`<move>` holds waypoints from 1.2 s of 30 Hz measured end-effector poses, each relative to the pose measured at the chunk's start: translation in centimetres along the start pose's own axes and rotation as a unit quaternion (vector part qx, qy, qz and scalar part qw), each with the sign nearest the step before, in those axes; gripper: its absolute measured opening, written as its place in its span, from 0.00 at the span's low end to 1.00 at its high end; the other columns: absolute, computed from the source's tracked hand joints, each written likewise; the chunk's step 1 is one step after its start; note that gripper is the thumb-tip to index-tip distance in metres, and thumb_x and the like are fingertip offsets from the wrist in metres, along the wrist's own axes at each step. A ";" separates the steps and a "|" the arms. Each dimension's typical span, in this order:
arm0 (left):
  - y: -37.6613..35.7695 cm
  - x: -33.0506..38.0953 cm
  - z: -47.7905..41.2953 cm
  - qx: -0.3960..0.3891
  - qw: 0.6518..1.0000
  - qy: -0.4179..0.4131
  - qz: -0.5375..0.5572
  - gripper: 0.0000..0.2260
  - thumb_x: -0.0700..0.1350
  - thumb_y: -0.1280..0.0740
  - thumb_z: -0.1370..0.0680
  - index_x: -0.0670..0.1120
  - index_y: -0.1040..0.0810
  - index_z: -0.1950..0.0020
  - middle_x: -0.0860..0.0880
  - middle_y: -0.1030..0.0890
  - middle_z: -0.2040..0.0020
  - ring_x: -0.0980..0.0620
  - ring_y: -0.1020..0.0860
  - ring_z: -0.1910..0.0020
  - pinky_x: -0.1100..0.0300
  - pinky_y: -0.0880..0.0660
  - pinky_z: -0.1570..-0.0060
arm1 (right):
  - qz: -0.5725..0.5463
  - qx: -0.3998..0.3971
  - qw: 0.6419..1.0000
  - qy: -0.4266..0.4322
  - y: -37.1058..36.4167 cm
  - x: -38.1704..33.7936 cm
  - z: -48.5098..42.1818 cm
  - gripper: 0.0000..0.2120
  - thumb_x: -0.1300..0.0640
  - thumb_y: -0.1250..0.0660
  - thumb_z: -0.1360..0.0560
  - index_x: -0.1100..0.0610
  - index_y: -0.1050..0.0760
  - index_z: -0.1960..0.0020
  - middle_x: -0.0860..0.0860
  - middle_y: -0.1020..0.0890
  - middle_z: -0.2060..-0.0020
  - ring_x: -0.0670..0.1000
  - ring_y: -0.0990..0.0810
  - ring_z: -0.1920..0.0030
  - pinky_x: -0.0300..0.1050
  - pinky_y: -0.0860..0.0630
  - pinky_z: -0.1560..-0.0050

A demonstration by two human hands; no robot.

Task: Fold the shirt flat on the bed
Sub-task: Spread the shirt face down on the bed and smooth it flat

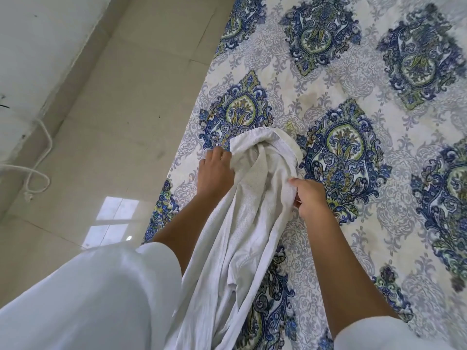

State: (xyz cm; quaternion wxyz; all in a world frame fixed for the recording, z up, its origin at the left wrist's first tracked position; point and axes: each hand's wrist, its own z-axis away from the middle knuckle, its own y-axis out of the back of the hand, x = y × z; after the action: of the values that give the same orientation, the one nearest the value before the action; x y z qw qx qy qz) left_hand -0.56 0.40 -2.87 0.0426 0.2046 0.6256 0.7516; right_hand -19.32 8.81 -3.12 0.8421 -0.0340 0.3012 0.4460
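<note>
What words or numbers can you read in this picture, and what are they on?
None: no words, numbers or signs can be read.
The shirt shows no label or print.
The bed cover has only blue and green patterns, no letters.

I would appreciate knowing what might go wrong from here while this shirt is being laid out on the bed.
1. The white shirt hangs bunched and twisted between the left hand and right hand, so creases could get folded in unless it is spread first.
2. Both grips sit near the patterned bedspread edge beside the tiled floor; trailing fabric might slip off that side.
</note>
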 end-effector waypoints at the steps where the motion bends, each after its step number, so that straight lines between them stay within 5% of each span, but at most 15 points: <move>1: -0.2 0.3 0.1 0.006 0.999 -0.036 -0.003 0.14 0.44 0.36 0.25 0.41 0.26 0.41 0.43 0.27 0.43 0.42 0.30 0.42 0.50 0.33 0.45 | -0.007 -0.006 1.000 -0.005 0.0 0.2 0.0 0.08 0.61 0.31 0.28 0.61 0.28 0.63 0.58 0.22 0.61 0.56 0.23 0.61 0.48 0.26 0.59; 3: -0.8 1.3 0.4 -0.053 0.995 -0.079 -0.020 0.15 0.51 0.36 0.24 0.43 0.25 0.42 0.45 0.27 0.43 0.43 0.31 0.41 0.51 0.34 0.44 | -0.022 -0.025 0.999 -0.017 0.1 0.4 0.2 0.05 0.63 0.32 0.27 0.61 0.26 0.61 0.57 0.23 0.63 0.55 0.24 0.64 0.47 0.26 0.62; 6: -2.0 2.4 -0.1 -0.164 0.986 -0.020 -0.017 0.18 0.54 0.37 0.24 0.43 0.25 0.41 0.44 0.27 0.42 0.44 0.32 0.39 0.50 0.34 0.42 | -0.047 -0.067 0.996 -0.021 0.4 0.5 0.3 0.03 0.66 0.34 0.27 0.61 0.24 0.58 0.56 0.22 0.63 0.54 0.23 0.64 0.47 0.26 0.62; 9: -2.0 3.3 -0.7 -0.150 0.967 0.101 0.179 0.06 0.43 0.34 0.26 0.40 0.23 0.56 0.42 0.25 0.55 0.46 0.27 0.54 0.58 0.32 0.57 | -0.083 -0.076 0.993 -0.022 0.8 0.3 0.4 0.05 0.64 0.35 0.26 0.58 0.25 0.60 0.54 0.21 0.62 0.53 0.23 0.63 0.45 0.26 0.65; 10: -1.6 3.3 -0.8 -0.134 0.932 0.163 0.295 0.05 0.39 0.34 0.26 0.41 0.25 0.62 0.43 0.26 0.62 0.49 0.27 0.63 0.60 0.34 0.65 | -0.092 -0.068 0.993 -0.023 1.0 0.4 0.3 0.06 0.64 0.35 0.25 0.58 0.26 0.61 0.54 0.22 0.63 0.53 0.23 0.63 0.45 0.27 0.65; 12: -0.6 2.6 -0.8 -0.080 0.801 0.281 0.523 0.10 0.31 0.36 0.28 0.42 0.28 0.67 0.46 0.29 0.72 0.55 0.29 0.76 0.64 0.35 0.74 | -0.102 -0.061 0.993 -0.023 1.5 0.6 0.2 0.08 0.64 0.36 0.24 0.57 0.28 0.62 0.54 0.22 0.62 0.53 0.24 0.62 0.45 0.28 0.66; 14: 1.0 1.0 -0.9 -0.078 0.678 0.330 0.652 0.11 0.28 0.41 0.29 0.41 0.26 0.66 0.47 0.24 0.74 0.55 0.25 0.77 0.65 0.27 0.72 | -0.105 -0.070 0.992 -0.019 1.8 0.9 0.2 0.06 0.63 0.37 0.24 0.56 0.27 0.59 0.55 0.21 0.58 0.54 0.23 0.59 0.47 0.25 0.61; 15: 1.7 0.2 -1.2 -0.111 0.659 0.332 0.665 0.10 0.29 0.41 0.28 0.41 0.25 0.63 0.48 0.22 0.74 0.53 0.23 0.73 0.64 0.24 0.71 | -0.108 -0.075 0.991 -0.016 1.9 1.0 0.3 0.05 0.63 0.37 0.24 0.56 0.26 0.57 0.55 0.21 0.56 0.54 0.22 0.58 0.48 0.24 0.58; 19: 5.4 -1.9 -1.9 -0.268 0.730 0.269 0.568 0.04 0.40 0.34 0.25 0.41 0.21 0.57 0.44 0.18 0.64 0.50 0.20 0.68 0.60 0.21 0.64 | -0.118 -0.107 0.987 0.004 2.6 0.7 1.9 0.05 0.64 0.36 0.24 0.58 0.26 0.58 0.54 0.20 0.59 0.53 0.22 0.58 0.51 0.24 0.51; 22: 9.4 -2.9 -1.5 -0.277 0.806 0.206 0.482 0.06 0.41 0.27 0.32 0.41 0.21 0.59 0.44 0.21 0.62 0.50 0.22 0.68 0.59 0.22 0.61 | -0.123 -0.150 0.981 0.003 4.6 -0.3 3.9 0.05 0.66 0.35 0.26 0.60 0.25 0.59 0.57 0.20 0.58 0.55 0.21 0.58 0.53 0.23 0.49; 27: 17.4 -4.5 2.1 -0.237 0.791 0.158 0.542 0.08 0.35 0.30 0.31 0.45 0.24 0.68 0.51 0.23 0.71 0.57 0.25 0.72 0.65 0.26 0.69 | -0.130 -0.217 0.968 0.011 8.8 -1.4 9.0 0.06 0.63 0.29 0.31 0.60 0.26 0.58 0.57 0.20 0.56 0.57 0.21 0.52 0.54 0.20 0.52; 31: 23.1 -4.6 6.9 -0.234 0.820 0.101 0.512 0.08 0.36 0.35 0.25 0.44 0.28 0.63 0.54 0.23 0.74 0.59 0.26 0.76 0.69 0.28 0.74 | -0.168 -0.281 0.942 0.073 10.6 -1.0 15.0 0.25 0.55 0.16 0.61 0.54 0.24 0.69 0.52 0.16 0.65 0.52 0.16 0.63 0.50 0.19 0.64; 34: 27.5 -4.4 10.6 -0.236 0.855 0.046 0.459 0.05 0.40 0.31 0.27 0.46 0.25 0.60 0.54 0.21 0.71 0.60 0.25 0.74 0.70 0.28 0.74 | -0.165 -0.273 0.940 0.122 11.5 -1.1 20.3 0.19 0.55 0.17 0.58 0.53 0.24 0.73 0.51 0.17 0.69 0.50 0.17 0.68 0.49 0.18 0.66; 36: 31.1 -4.3 13.5 -0.253 0.870 0.012 0.422 0.11 0.49 0.24 0.36 0.47 0.21 0.58 0.54 0.19 0.66 0.60 0.23 0.70 0.70 0.26 0.69 | -0.109 -0.250 0.948 0.163 12.7 -1.4 24.0 0.13 0.57 0.21 0.45 0.54 0.25 0.69 0.50 0.18 0.71 0.50 0.19 0.69 0.43 0.19 0.68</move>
State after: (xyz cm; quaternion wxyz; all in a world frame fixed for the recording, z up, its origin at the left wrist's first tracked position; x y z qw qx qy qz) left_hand 14.17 4.84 27.68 -0.2358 0.4226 0.2683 0.8330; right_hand -18.26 23.25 19.90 0.7894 -0.3484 0.3079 0.4008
